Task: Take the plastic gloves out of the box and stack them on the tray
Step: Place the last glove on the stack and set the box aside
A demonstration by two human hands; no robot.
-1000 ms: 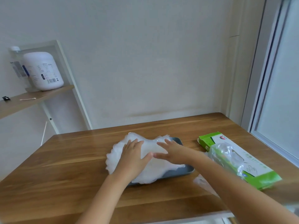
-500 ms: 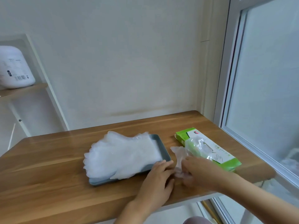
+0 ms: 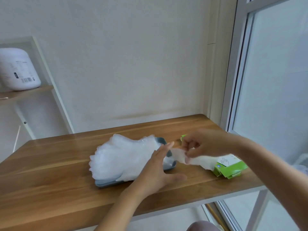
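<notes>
A single head-worn view is given: the tabletop (image 3: 50, 172) is seen close from its near edge, faced forward and downward toward the far wall (image 3: 133, 64), with the window (image 3: 275, 80) at right.

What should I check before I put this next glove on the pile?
1. Right hand pinches the glove: ok.
2. Glove all the way out of the box: cannot tell, its tail reaches to the box.
3. Left hand open and free to help: ok.
4. Pile lies on the tray: ok.
5. Pile inside the tray's rim: not ok, it hangs over the left side.
</notes>
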